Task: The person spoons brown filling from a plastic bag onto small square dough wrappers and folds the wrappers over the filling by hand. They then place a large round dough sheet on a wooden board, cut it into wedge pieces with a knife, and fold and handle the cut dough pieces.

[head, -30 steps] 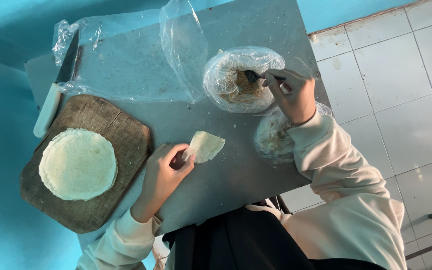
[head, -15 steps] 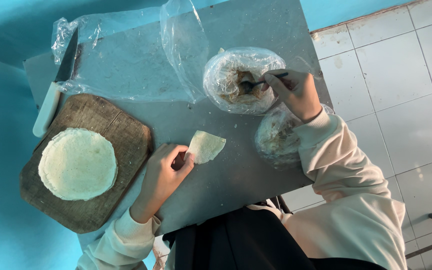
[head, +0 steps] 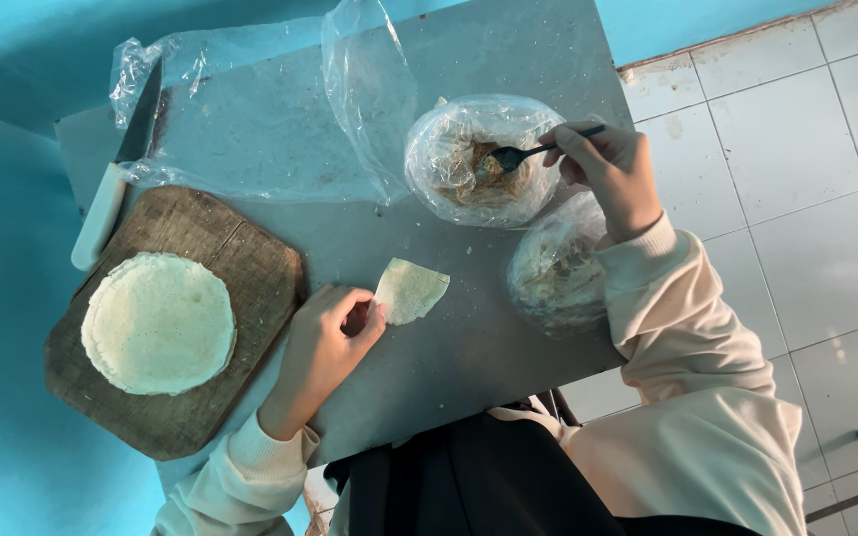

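Observation:
My left hand (head: 325, 347) pinches a small folded piece of pale dough wrapper (head: 409, 291) by its left edge, just above the grey table (head: 449, 357). My right hand (head: 613, 174) holds a dark spoon (head: 523, 154) whose bowl dips into brown filling in a plastic-lined bowl (head: 479, 159). A second plastic-covered bowl (head: 558, 266) sits below my right wrist, partly hidden by the sleeve.
A worn wooden board (head: 240, 288) at the left carries a stack of round white wrappers (head: 158, 323). A white-handled knife (head: 116, 174) lies at the table's far left edge on crumpled clear plastic sheets (head: 280, 119). Tiled floor (head: 796, 149) is to the right.
My right hand has shifted slightly and the spoon now reaches deeper into the filling bowl. My left hand still holds the wrapper in the same spot.

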